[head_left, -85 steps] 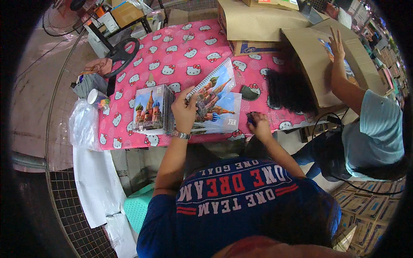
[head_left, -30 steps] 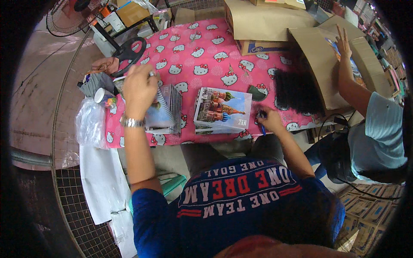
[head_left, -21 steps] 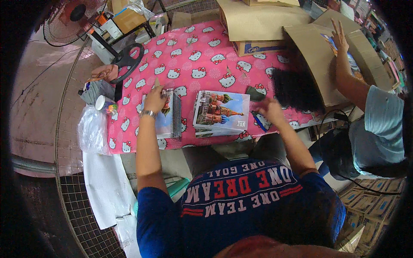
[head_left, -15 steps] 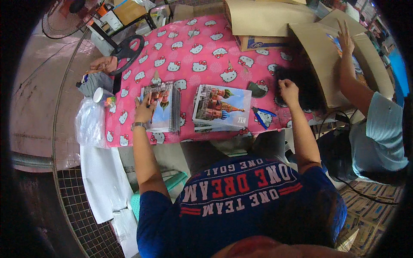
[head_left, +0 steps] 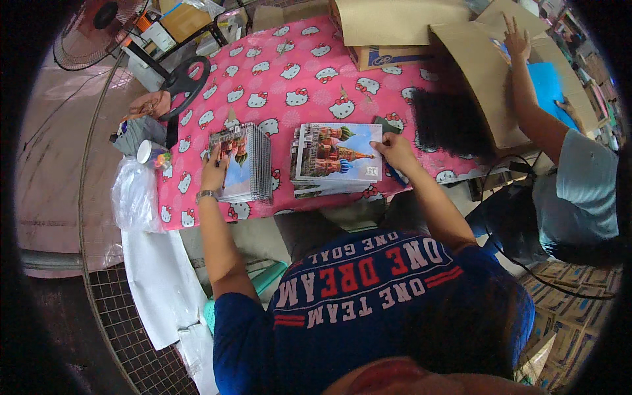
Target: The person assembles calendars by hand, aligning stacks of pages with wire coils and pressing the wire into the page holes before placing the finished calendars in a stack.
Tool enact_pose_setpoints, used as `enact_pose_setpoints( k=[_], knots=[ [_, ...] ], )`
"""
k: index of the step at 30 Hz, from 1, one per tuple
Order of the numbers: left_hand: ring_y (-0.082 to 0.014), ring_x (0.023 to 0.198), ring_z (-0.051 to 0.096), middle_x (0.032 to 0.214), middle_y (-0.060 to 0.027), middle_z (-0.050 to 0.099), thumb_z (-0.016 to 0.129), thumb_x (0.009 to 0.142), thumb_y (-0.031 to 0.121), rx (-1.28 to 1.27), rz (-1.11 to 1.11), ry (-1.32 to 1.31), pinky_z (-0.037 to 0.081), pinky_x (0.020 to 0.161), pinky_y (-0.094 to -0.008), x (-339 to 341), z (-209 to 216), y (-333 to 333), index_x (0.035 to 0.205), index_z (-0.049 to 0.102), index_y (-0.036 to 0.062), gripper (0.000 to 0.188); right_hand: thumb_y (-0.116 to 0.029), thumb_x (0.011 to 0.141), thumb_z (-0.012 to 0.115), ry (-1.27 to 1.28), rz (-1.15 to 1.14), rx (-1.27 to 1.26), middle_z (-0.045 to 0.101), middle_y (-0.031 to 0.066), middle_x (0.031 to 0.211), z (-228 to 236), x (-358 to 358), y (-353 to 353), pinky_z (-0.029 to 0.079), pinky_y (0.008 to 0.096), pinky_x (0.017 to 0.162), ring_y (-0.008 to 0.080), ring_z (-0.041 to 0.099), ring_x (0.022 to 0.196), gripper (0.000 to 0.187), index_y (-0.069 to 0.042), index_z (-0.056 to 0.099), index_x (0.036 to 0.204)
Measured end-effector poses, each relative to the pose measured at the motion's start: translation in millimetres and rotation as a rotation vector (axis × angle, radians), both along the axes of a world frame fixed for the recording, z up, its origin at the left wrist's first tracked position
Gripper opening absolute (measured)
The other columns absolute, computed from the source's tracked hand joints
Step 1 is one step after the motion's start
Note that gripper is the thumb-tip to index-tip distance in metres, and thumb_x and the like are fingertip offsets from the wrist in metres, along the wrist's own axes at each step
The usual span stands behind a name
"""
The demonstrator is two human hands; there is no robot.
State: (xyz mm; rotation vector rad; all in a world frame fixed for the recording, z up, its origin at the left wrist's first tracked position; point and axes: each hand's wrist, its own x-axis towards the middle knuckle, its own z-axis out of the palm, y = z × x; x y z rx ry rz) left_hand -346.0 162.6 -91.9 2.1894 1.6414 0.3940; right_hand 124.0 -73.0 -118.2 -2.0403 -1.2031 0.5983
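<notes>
Booklets (head_left: 339,158) in uneven pile on bench (head_left: 299,69); right hand (head_left: 400,155), fingers pinching top one's edge. Left hand (head_left: 214,174), fingers apart, on spiral-bound stack (head_left: 245,172). Hasty pull could skew loose pile.

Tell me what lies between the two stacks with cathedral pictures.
Only a narrow, bare strip of pink cat-print tablecloth lies between the left spiral-bound stack and the right stack, as the head view shows.
</notes>
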Motion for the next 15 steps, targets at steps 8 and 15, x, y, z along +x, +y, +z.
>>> enact_pose_setpoints(
  k=[8,15],
  knots=[
    [-0.0341,0.115,0.056,0.12,-0.0205,0.062,0.057,0.093,0.026,0.323,-0.186,-0.267,0.045,0.096,-0.041,106,25,-52,0.119,0.063,0.0044,0.035,-0.038,0.072,0.078,0.028,-0.031,-0.071,0.068,0.0181,0.078,20,-15,0,0.051,0.0417,0.067,0.0312,0.067,0.071,0.04,0.0,0.066,0.082],
    [-0.0325,0.095,0.066,0.107,-0.022,0.067,0.061,0.089,0.025,-0.045,-0.177,-0.212,0.051,0.081,-0.0394,195,1,-118,0.117,0.065,0.0035,0.036,-0.031,0.072,0.079,-0.15,-0.118,0.002,0.067,0.02,0.077,23,-24,-1,0.051,0.045,0.069,0.0358,0.066,0.075,0.034,0.0,0.066,0.081]
  ],
)
